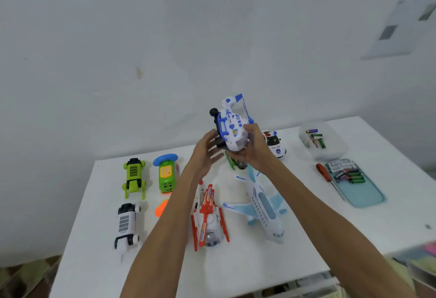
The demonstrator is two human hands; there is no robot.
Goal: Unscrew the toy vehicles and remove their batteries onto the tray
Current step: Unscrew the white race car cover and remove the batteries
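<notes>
A white and blue toy helicopter [230,124] is held up above the table, tail pointing up. My right hand [253,150] grips its body from the right and below. My left hand [205,152] is beside its left side with fingers spread and nearly straight, close to the black wheels. A light blue tray [364,195] lies at the right with several batteries [346,171] at its far end. A red-handled screwdriver [324,172] lies just left of the tray.
On the white table [236,267] lie a red helicopter [208,217], a white and blue airplane [264,205], a green car [134,177], a white car [126,224], a green toy phone [166,175] and a police car [274,144]. A clear tub [323,141] holds batteries.
</notes>
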